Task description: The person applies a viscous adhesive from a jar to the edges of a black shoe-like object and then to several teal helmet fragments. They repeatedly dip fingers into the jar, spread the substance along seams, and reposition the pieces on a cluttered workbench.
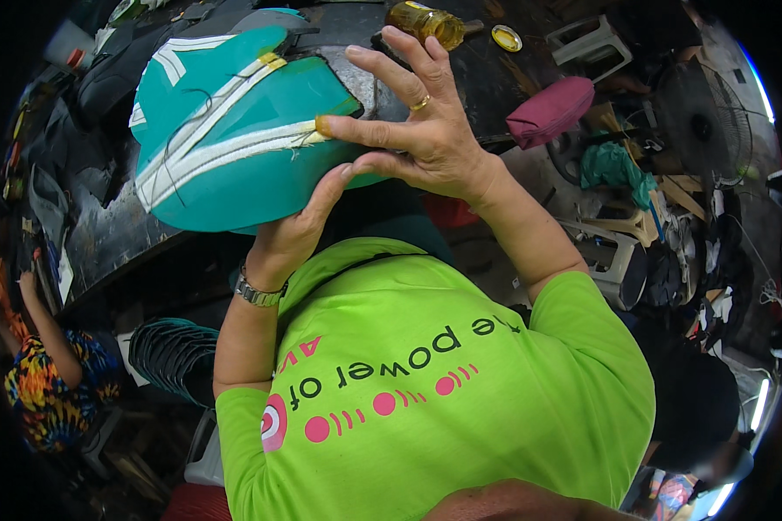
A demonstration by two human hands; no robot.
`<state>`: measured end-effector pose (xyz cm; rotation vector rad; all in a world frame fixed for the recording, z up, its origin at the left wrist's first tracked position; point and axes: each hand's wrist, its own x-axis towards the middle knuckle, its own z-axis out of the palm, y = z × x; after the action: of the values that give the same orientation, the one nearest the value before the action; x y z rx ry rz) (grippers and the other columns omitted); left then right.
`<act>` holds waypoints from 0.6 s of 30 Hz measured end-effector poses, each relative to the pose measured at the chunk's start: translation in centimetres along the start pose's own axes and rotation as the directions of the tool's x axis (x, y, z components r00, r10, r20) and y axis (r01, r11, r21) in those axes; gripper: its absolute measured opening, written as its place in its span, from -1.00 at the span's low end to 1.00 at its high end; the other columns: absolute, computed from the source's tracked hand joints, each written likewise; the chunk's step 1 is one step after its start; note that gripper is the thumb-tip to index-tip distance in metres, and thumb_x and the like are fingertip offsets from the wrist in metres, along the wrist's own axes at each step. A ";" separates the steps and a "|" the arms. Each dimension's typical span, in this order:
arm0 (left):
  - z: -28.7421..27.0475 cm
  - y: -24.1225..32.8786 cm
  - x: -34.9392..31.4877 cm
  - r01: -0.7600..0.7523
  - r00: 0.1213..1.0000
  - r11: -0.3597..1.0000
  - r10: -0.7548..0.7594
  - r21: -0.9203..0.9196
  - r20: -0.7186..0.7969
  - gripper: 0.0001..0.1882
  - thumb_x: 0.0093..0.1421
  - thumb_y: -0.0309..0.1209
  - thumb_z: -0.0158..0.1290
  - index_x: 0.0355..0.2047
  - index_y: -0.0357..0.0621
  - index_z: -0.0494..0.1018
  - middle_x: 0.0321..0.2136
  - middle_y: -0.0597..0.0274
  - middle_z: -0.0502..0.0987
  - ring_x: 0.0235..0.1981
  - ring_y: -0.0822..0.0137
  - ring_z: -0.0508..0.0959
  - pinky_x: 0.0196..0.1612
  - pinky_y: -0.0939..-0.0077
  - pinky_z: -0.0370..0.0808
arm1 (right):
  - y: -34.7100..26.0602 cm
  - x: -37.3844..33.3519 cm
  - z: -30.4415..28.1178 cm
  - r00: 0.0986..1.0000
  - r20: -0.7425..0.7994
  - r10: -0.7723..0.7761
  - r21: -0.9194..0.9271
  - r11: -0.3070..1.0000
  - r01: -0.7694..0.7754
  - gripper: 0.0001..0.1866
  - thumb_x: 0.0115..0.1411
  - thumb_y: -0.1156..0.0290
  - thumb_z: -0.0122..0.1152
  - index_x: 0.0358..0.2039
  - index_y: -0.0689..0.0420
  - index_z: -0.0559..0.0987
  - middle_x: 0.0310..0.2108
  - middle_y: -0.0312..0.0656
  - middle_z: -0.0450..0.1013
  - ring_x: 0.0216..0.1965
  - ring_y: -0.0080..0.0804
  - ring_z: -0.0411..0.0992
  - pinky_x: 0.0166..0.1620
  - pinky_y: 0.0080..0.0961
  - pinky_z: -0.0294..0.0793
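Over the edge of the dark table, a glossy teal piece with stitched white stripes [235,187], which looks like a shoe upper, is tilted toward me. My left hand [291,236], with a metal watch at the wrist, grips its near edge, thumb at the edge and fingers hidden underneath. Loose threads hang from the stripes. My right hand [434,135] has its fingers spread. Its index fingertip touches the end of the lower stripe, at a yellowish, glue-like spot; its thumb is beside my left thumb. Another teal piece with white stripes [169,65] lies behind.
On the dark table [113,247] lie an amber glass jar [430,24], a yellow-rimmed lid [506,38] and dark scraps. A maroon pouch [550,111] is at the right. Beyond are stools [591,48] and a fan [704,117]. Teal-edged pieces [172,356] and another person [56,382] are left.
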<state>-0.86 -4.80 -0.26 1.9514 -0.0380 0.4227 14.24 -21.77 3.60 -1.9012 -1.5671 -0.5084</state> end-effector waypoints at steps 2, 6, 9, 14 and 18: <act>-0.4 0.2 0.0 0.098 0.995 0.990 -0.095 -0.096 0.038 -0.75 0.34 -0.44 0.15 -0.02 -0.29 0.57 -0.10 0.19 0.62 -0.13 0.40 0.60 -0.04 0.50 0.55 | 0.0 0.3 -0.9 0.999 -0.009 -0.050 0.019 0.999 0.050 -0.65 0.16 -0.17 0.25 -0.05 -0.52 0.69 0.37 -0.37 0.23 0.45 -0.06 -0.08 0.40 0.16 -0.34; -1.5 0.3 0.3 0.205 0.977 0.962 -0.191 -0.182 0.091 -0.74 0.35 -0.42 0.12 0.00 -0.24 0.59 -0.10 0.20 0.64 -0.10 0.36 0.62 0.00 0.49 0.54 | 0.8 0.3 -4.3 0.998 0.027 -0.048 0.336 0.941 0.036 -0.63 0.26 -0.09 0.21 -0.11 -0.17 0.74 0.28 -0.18 0.32 0.33 -0.12 0.16 0.36 -0.06 -0.04; -2.3 0.4 0.5 0.236 0.970 0.915 -0.199 -0.327 0.143 -0.75 0.36 -0.42 0.11 -0.04 -0.26 0.61 -0.12 0.20 0.65 -0.10 0.38 0.62 0.01 0.53 0.54 | 2.4 -0.8 -5.7 0.945 -0.108 0.307 0.664 0.730 -0.161 -0.48 0.42 0.11 0.04 -0.15 0.42 0.65 0.06 0.14 0.42 0.09 -0.19 0.42 0.17 -0.25 0.37; -2.1 1.1 0.5 0.277 0.954 0.907 -0.221 -0.317 0.203 -0.76 0.35 -0.41 0.12 -0.10 -0.35 0.61 -0.18 0.18 0.67 -0.14 0.40 0.64 -0.01 0.55 0.57 | 7.9 -2.6 -4.7 0.790 -0.017 0.613 -0.228 0.767 -0.600 -0.65 0.18 0.37 0.18 -0.01 0.02 0.66 -0.13 -0.12 0.46 -0.09 -0.20 0.46 0.01 -0.25 0.44; -1.5 1.3 0.8 0.268 0.959 0.904 -0.216 -0.334 0.185 -0.74 0.35 -0.40 0.11 -0.07 -0.34 0.60 -0.19 0.16 0.67 -0.14 0.39 0.64 -0.02 0.56 0.55 | 10.2 -3.7 -2.5 0.859 0.020 0.512 -0.435 0.778 -0.454 -0.49 0.01 0.37 0.23 0.05 -0.17 0.63 -0.12 -0.10 0.45 -0.08 -0.13 0.42 0.00 -0.14 0.34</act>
<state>-0.84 -3.83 1.71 1.5973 0.0340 0.0979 23.57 -27.28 0.87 -2.6124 -1.0163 -0.5143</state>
